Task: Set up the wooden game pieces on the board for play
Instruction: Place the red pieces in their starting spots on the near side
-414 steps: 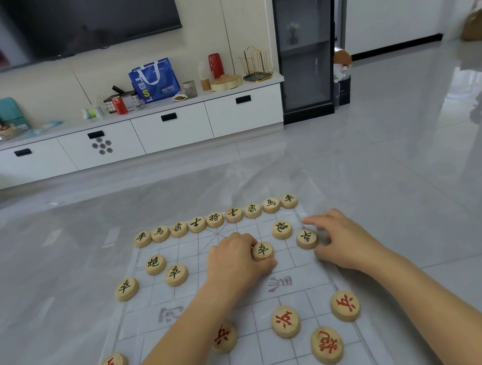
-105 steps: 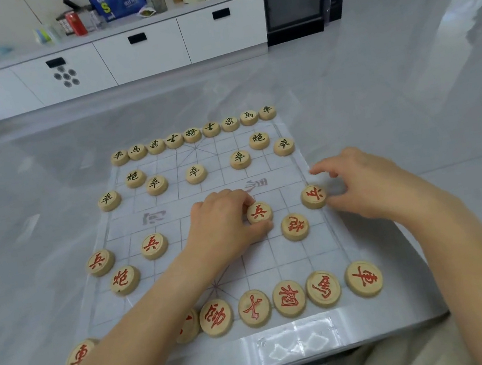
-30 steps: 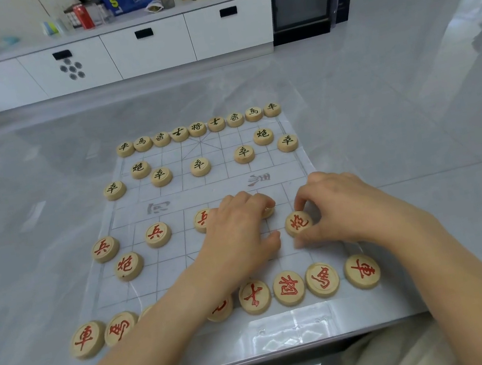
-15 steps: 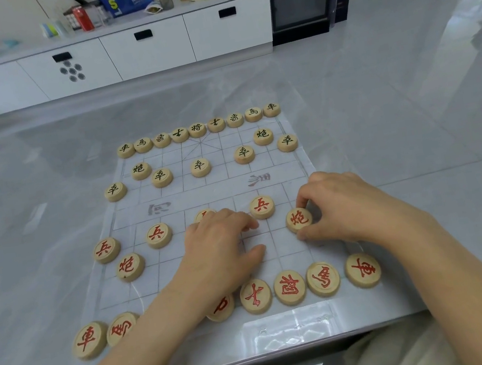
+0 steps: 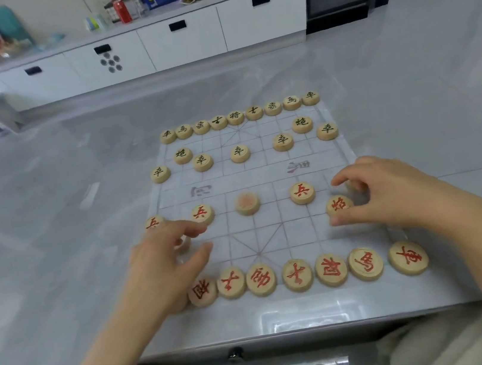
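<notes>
**Left hand swings out to the left flank; right hand stays on the cannon**

Since half a second ago the left hand [image 5: 164,262] has slid away from the middle of the board [image 5: 272,234] to its left side, uncovering the centre red soldier [image 5: 247,203], which shows blurred. The right hand has barely shifted.

Going left to right: the far-left red soldier [image 5: 153,223] sits at the board's edge, partly behind the left hand's fingertips. That hand is loosely curled, fingers and thumb apart, with a pale wooden piece [image 5: 184,244] showing between them; whether it is actually gripped cannot be told. Just beyond its fingers lies another red soldier [image 5: 202,213]. Further right stands a fourth red soldier [image 5: 302,193].

The right hand [image 5: 385,192] is half closed, thumb and forefinger set on either side of the red cannon [image 5: 339,205], which lies flat on the board. Another piece [image 5: 353,186] peeps out beneath its fingers, face hidden.

Along the near edge runs the red back row [image 5: 297,275], its left end hidden under the left wrist, its right-hand chariot [image 5: 409,258] lying a little apart from the rest. On the far side the black back row [image 5: 236,117] is lined up, with two cannons and five soldiers before it. All rests on a glossy grey table [image 5: 54,241].
</notes>
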Demonstrator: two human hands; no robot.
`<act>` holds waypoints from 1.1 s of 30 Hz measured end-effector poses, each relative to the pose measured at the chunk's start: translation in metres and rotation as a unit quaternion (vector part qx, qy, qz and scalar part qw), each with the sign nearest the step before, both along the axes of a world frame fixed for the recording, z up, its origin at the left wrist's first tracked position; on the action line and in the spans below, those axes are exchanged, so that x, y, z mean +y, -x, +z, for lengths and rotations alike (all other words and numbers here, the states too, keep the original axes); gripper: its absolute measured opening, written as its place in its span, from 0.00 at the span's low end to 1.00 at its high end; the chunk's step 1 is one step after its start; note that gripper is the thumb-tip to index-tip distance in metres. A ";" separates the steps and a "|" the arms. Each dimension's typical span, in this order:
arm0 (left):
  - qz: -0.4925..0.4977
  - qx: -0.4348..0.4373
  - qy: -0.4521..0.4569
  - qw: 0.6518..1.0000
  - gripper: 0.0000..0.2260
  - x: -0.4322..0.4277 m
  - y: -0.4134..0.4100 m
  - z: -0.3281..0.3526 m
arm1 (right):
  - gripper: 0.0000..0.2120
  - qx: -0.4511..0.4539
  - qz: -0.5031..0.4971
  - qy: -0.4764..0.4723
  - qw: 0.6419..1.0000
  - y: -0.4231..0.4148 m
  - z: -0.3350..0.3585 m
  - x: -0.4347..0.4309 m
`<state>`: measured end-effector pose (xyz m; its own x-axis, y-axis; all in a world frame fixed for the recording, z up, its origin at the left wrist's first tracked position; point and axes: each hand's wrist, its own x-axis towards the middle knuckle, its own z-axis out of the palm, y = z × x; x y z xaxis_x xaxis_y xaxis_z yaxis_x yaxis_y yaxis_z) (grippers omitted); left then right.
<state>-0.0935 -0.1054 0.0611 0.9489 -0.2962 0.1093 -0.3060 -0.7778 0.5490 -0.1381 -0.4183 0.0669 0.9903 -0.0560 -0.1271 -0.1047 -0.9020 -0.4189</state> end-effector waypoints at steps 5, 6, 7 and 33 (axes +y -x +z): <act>0.056 0.020 0.013 0.998 0.12 0.066 0.014 -0.006 | 0.36 -0.050 0.007 -0.045 0.998 0.003 0.008 0.020; 0.059 0.026 0.016 0.998 0.13 0.076 0.016 -0.010 | 0.34 -0.062 0.014 -0.046 0.997 0.004 0.010 0.027; 0.059 0.031 0.020 0.998 0.13 0.083 0.019 -0.013 | 0.32 -0.071 0.027 -0.049 0.996 0.006 0.011 0.036; 0.017 -0.033 0.036 0.999 0.21 0.114 0.027 -0.058 | 0.19 -0.060 0.170 0.052 0.982 -0.002 -0.017 0.229</act>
<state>-0.1209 0.0088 0.0034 0.9481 -0.2530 0.1925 -0.3179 -0.7475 0.5833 -0.1364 -0.1896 0.0500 0.9614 0.2745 -0.0185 0.2550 -0.9146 -0.3138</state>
